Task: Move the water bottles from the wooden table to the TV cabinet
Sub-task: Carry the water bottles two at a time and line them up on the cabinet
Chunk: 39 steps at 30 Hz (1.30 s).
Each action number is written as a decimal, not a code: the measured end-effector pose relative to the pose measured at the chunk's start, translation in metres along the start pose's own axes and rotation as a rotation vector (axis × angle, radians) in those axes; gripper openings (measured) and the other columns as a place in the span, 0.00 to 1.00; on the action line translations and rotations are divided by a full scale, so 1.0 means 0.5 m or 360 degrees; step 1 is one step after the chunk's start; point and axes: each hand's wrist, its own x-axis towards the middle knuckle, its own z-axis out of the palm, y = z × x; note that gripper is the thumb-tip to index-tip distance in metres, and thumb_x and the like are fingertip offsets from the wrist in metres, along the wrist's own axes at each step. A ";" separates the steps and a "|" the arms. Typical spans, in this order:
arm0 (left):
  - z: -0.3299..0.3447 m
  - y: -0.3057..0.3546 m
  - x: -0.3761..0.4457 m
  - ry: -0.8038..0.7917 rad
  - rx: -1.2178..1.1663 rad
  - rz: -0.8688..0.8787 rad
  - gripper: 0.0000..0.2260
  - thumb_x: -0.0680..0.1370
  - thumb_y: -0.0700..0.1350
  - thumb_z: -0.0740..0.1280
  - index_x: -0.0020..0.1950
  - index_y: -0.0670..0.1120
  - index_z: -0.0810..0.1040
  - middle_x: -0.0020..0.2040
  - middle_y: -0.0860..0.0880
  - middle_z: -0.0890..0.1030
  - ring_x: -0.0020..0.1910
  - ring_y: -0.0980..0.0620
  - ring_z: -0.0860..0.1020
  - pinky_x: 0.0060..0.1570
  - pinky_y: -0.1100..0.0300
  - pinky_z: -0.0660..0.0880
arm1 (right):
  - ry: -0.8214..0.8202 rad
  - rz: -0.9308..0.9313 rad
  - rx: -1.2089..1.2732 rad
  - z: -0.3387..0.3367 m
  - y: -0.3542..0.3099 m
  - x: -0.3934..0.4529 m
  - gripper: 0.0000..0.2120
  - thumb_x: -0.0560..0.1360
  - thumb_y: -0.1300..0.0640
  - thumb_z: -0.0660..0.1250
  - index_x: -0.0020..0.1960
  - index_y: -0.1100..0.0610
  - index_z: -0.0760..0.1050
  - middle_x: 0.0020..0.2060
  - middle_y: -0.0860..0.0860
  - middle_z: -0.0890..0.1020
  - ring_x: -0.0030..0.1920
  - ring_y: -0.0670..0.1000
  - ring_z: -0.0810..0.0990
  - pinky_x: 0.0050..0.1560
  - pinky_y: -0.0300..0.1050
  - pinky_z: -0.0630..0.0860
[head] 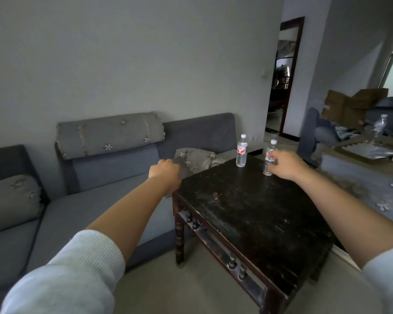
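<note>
While our right hand [284,164] is closing its fingers [273,160] around the middle of the nearer bottle [268,163], that bottle is standing on the table [247,211] near its far edge. We can't tell if the grip is fully tight. Our left hand [166,175] is hanging curled and empty past the table's left corner, over the sofa [114,177]. The second bottle [241,154] is standing upright just beside the first, untouched. We're judging both small, light and full, thin plastic that gives under a hard squeeze and slick at the label. We're advising a grip mid-body, firm not crushing. The TV cabinet isn't showing in view.
</note>
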 end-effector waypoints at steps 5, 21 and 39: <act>-0.025 0.031 0.231 -0.0005 0.0016 -0.0013 0.18 0.79 0.46 0.60 0.68 0.44 0.70 0.67 0.42 0.70 0.68 0.43 0.68 0.63 0.50 0.70 | -0.0044 0.0040 0.0044 0.003 0.056 0.230 0.18 0.76 0.58 0.62 0.65 0.58 0.71 0.62 0.59 0.76 0.60 0.58 0.75 0.51 0.44 0.70; 0.055 0.094 0.853 0.0023 -0.0070 0.0475 0.16 0.79 0.45 0.58 0.66 0.43 0.73 0.66 0.42 0.72 0.65 0.42 0.72 0.61 0.50 0.72 | -0.0030 0.0548 0.0145 0.177 0.179 0.716 0.18 0.77 0.56 0.63 0.65 0.62 0.73 0.63 0.62 0.76 0.63 0.60 0.74 0.61 0.49 0.71; 0.126 0.432 1.285 -0.0131 -0.0102 0.1093 0.16 0.80 0.43 0.60 0.67 0.40 0.68 0.66 0.42 0.72 0.64 0.43 0.74 0.59 0.52 0.72 | -0.0008 0.0939 0.0034 0.257 0.358 0.985 0.28 0.74 0.54 0.67 0.71 0.61 0.63 0.69 0.61 0.68 0.68 0.60 0.69 0.66 0.50 0.68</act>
